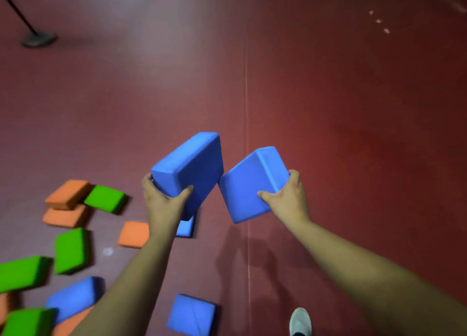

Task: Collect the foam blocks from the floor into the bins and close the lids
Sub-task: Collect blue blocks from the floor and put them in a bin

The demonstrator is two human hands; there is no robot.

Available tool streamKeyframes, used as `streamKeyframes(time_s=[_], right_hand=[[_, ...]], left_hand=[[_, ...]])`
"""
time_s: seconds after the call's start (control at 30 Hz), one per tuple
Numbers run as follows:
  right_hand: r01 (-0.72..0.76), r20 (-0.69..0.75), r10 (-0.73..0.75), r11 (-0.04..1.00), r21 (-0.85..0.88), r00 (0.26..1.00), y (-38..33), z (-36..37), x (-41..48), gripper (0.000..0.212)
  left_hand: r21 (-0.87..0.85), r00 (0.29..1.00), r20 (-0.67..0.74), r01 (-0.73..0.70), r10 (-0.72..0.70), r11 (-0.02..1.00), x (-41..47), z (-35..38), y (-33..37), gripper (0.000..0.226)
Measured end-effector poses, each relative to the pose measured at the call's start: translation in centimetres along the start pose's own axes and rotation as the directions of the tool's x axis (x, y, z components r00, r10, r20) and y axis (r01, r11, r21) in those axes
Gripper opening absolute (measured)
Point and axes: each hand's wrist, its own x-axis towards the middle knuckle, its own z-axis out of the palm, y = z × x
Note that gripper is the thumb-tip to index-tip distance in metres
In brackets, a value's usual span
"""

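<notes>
My left hand (164, 201) grips one blue foam block (190, 166), held up in the air and tilted. My right hand (288, 196) grips a second blue foam block (249, 186) beside it; the two blocks touch at a corner. On the dark red floor (328, 108) at lower left lie several loose blocks: orange ones (67, 194), green ones (72, 249) and blue ones (192, 315). Another blue block (185, 225) lies half hidden behind my left wrist. No bin shows in the head view.
A black pole on a round base (38, 38) stands at the far left. A thin pale seam (246, 108) runs across the floor. My grey shoe (299, 321) shows at the bottom edge. Small white specks (379, 21) lie far right.
</notes>
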Motion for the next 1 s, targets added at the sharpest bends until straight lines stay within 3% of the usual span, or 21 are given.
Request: streamKeyframes(time_s=[0.27, 0.4, 0.57, 0.77, 1.0], right_hand=[[0.232, -0.042, -0.228, 0.961, 0.152, 0.973, -14.7, -2.0, -3.7, 0.085], [0.370, 0.073, -0.387, 0.912, 0.175, 0.919, -19.4, -1.1, -3.4, 0.084], [0.495, 0.216, -0.545, 0.834, 0.245, 0.810, -22.4, 0.0, -3.9, 0.087], [0.614, 0.434, -0.706, 0.705, 0.355, 0.560, -24.8, 2.2, -8.8, 0.083], [0.625, 0.549, -0.811, 0.540, 0.564, 0.205, -26.4, 4.3, -24.1, 0.085]], left_hand=[[-0.007, 0.956, -0.261, -0.141, 0.134, 0.990, 1.6, -13.7, 8.9, 0.081], [0.022, 0.890, -0.434, -0.146, 0.141, 0.989, 0.5, -18.1, 9.5, 0.081], [0.012, 0.763, -0.646, -0.035, 0.034, 0.999, -4.1, -21.2, 9.5, 0.079], [-0.031, 0.523, -0.846, 0.138, -0.099, 0.990, -13.8, -24.5, 7.8, 0.086], [-0.130, 0.186, -0.965, 0.265, -0.183, 0.955, -30.3, -31.3, 5.1, 0.086]])
